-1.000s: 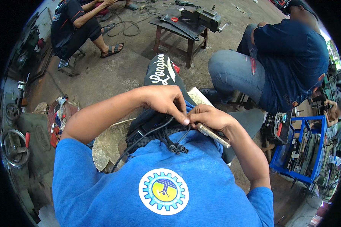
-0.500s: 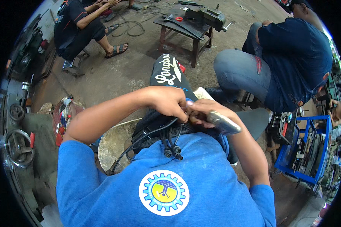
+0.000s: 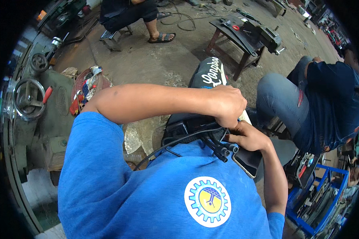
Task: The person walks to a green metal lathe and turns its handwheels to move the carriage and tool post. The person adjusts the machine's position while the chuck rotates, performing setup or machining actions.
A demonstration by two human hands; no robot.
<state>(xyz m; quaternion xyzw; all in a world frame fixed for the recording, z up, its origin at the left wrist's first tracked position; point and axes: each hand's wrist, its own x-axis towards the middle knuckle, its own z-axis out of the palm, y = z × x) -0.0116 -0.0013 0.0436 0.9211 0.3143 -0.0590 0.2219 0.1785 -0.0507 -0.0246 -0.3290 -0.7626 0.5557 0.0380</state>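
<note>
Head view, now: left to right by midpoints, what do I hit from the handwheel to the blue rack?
Handwheel with red handle → coloured rags → person's left hand → person's right hand → co-worker's jeans → blue rack

Wearer: blue short-sleeved T-shirt [image 3: 147,191], cloth creased; left sleeve [image 3: 93,147] and right sleeve [image 3: 276,224] in matching blue. Chest badge [image 3: 207,202]: round, white ground, blue toothed gear ring, yellow disc inside with dark purple brick-like pattern and small figure. Trousers [image 3: 282,150] dark; left leg carries white script lettering [image 3: 212,75] plus a small light-blue mark. Black waist gear [image 3: 189,126], pack or belt unclear. Black cables [image 3: 158,151] there, several ending in cylindrical plugs [image 3: 224,152]. Left hand [image 3: 230,104] and right hand [image 3: 251,136] ungloved.
</note>
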